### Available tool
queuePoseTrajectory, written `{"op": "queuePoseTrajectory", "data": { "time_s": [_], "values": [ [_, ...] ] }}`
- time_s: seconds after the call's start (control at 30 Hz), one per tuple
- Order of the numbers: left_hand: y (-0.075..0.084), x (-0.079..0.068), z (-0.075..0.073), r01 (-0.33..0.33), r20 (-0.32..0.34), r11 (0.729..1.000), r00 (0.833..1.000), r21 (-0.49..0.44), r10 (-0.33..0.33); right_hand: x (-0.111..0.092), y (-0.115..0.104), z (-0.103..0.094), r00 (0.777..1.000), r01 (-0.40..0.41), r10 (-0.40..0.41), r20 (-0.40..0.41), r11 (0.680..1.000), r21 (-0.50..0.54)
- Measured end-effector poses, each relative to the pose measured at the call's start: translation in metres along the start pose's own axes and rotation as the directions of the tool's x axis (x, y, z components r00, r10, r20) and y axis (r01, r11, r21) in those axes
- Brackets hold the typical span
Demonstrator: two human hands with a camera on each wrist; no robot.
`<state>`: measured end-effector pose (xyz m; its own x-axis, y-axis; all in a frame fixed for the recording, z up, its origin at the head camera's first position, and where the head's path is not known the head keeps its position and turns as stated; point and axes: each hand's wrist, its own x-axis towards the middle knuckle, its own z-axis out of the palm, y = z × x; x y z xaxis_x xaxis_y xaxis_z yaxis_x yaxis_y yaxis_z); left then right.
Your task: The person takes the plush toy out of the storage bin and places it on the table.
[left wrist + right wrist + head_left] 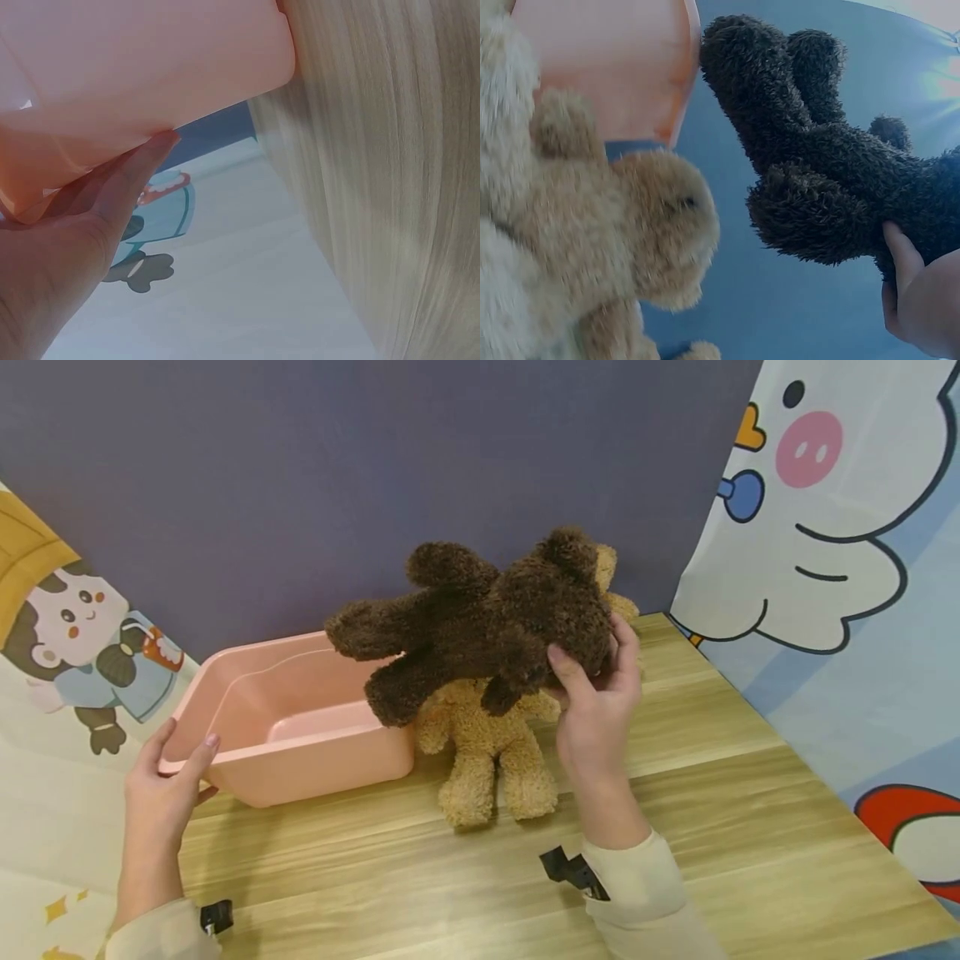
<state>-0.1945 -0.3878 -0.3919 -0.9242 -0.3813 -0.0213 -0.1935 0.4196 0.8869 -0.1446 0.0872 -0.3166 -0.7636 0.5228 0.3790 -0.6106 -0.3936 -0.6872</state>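
Observation:
A dark brown teddy bear point(450, 618) is held up sideways by its head in my right hand point(600, 718), thumb on one side and fingers on the other. Its legs reach over the right end of a pink plastic bin point(322, 768). At the bin's left corner my left hand point(165, 785) grips the rim; the left wrist view shows fingers against the bin's wall point(165, 67). Below the brown bear, a tan teddy bear point(487, 752) is on the table, its head hidden. The right wrist view shows the brown bear point(817, 202) apart from a tan bear point(667, 225).
Behind the brown bear's head, part of another tan plush toy point(621, 606) shows. The wood-grain table point(375, 877) meets a dark grey back wall point(337, 468). Cartoon-printed panels point(810, 577) stand at both sides. Inside the bin, the visible floor point(322, 720) is bare.

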Motion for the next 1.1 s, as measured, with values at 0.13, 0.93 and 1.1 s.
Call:
{"op": "queuePoseTrajectory", "data": {
  "time_s": [0.13,0.93,1.1],
  "values": [
    [-0.001,0.001,0.0,0.001,0.006,1.0,1.0,0.011,-0.001,0.004,-0.01,-0.013,0.999,0.05,-0.05,0.017,0.999,-0.018],
    [-0.005,0.002,-0.003,-0.004,0.017,1.0,1.0,0.01,0.004,0.046,-0.094,-0.086,0.946,0.323,-0.318,0.055,0.931,-0.169],
    [-0.004,0.003,-0.001,-0.004,0.019,1.0,1.0,0.008,0.004,0.063,-0.111,-0.098,0.938,0.348,-0.283,0.202,0.745,-0.569]
  ]
}}
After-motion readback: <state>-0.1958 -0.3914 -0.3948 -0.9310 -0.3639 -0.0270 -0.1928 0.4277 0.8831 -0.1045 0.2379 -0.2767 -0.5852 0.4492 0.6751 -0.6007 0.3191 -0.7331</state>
